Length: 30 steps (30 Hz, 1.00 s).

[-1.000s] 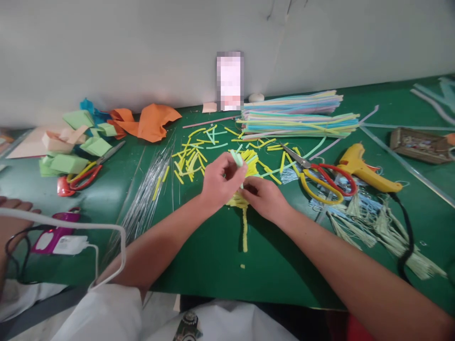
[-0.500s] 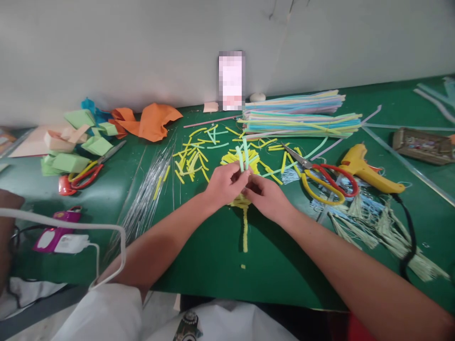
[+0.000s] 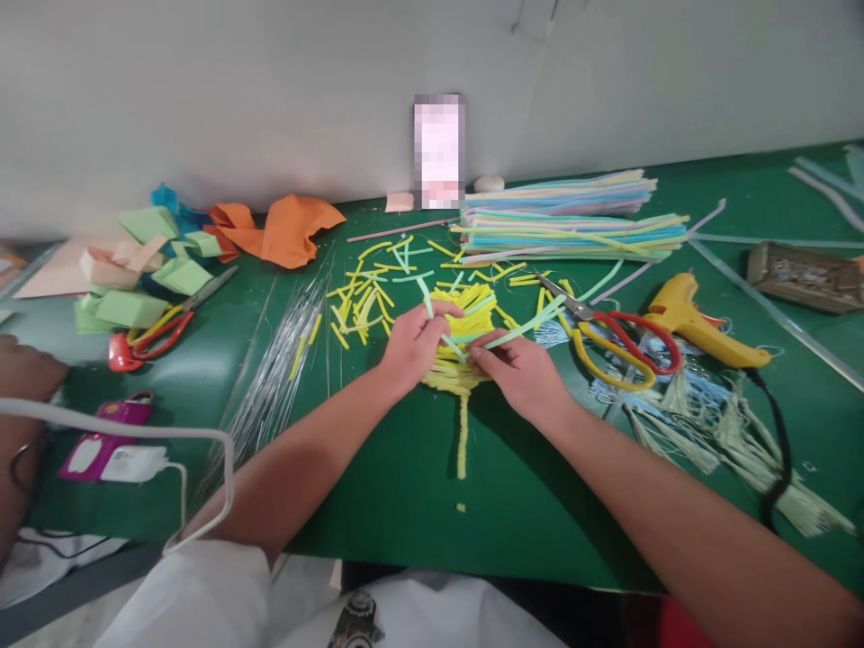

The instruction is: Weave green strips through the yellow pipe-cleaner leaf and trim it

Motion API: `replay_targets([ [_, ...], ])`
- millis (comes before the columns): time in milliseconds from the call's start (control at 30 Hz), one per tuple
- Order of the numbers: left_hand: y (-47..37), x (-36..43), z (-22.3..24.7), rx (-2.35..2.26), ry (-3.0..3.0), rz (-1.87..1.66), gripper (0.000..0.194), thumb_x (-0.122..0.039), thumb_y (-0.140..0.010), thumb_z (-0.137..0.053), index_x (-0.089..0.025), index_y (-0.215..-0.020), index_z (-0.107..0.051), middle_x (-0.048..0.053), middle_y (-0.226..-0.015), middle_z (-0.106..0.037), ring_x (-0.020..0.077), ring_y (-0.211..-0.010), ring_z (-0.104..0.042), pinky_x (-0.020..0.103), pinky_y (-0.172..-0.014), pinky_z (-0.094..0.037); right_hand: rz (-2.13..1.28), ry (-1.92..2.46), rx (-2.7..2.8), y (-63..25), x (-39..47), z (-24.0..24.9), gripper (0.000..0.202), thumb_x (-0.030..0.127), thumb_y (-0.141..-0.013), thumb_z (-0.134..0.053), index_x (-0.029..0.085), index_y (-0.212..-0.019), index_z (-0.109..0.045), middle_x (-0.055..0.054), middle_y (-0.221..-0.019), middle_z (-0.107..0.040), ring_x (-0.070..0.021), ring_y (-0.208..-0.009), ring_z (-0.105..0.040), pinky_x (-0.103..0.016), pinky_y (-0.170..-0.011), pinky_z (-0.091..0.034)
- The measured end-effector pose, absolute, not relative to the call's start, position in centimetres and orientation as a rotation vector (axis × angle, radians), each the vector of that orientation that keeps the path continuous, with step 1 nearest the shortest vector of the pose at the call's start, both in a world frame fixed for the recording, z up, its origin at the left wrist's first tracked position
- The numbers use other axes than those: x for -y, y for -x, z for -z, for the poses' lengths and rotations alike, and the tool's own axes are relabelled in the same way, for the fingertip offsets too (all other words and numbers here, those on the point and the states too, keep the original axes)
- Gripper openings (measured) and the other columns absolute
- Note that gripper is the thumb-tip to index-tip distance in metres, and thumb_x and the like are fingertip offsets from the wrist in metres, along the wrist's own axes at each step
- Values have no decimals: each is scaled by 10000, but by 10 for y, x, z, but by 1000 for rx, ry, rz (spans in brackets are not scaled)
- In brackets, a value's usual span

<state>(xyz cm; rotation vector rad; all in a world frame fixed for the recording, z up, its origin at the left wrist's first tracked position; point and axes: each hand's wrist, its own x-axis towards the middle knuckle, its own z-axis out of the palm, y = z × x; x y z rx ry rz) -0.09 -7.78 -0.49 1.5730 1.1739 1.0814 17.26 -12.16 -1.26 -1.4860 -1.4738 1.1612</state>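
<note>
Both my hands are over a bundle of yellow pipe cleaner pieces (image 3: 476, 313), from which a fuzzy yellow stem (image 3: 463, 436) hangs toward me. My left hand (image 3: 413, 342) is closed on a mint green pipe cleaner (image 3: 424, 290), whose bent end rises above my fingers. My right hand (image 3: 517, 369) pinches a mint green length (image 3: 517, 331) that runs off to the right. The two lengths meet or cross between my hands; whether they are one piece I cannot tell.
To the right lie red-and-yellow scissors (image 3: 614, 364), a yellow glue gun (image 3: 706, 326) and tassels (image 3: 735, 432). Bundled pipe cleaners (image 3: 573, 236) and a phone (image 3: 439, 153) stand behind. Wires (image 3: 283, 378) and folded paper (image 3: 131, 309) lie left, with another person's hand (image 3: 31, 367) beyond.
My hands have moved slightly apart. The two upright mint green ends are now spread, one leaning left and one running right. At the far left, another person's hand has come further into view.
</note>
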Motion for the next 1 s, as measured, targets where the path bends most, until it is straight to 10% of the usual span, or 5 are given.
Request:
replay_targets([
  [367,2,79,8,-1161,-1527,-1234,255,-163,-845,-464,-185,-916,-707,-7,-690,-596,62,-510,-457,186,-473,-375,-453,1375,1620,-180,123,0,145,340,-836,-627,238,-761,-697,-61,-932,-668,-235,-982,-605,-414,-902,-444],
  [1000,3,84,5,-1134,-1803,-1533,270,-243,-945,-407,-200,-934,-673,45,-850,-623,134,-748,-571,240,-639,-500,-815,1366,990,-178,121,1,178,371,-762,-679,207,-812,-630,-77,-1180,-619,-205,-997,-601,-391,-881,-473],
])
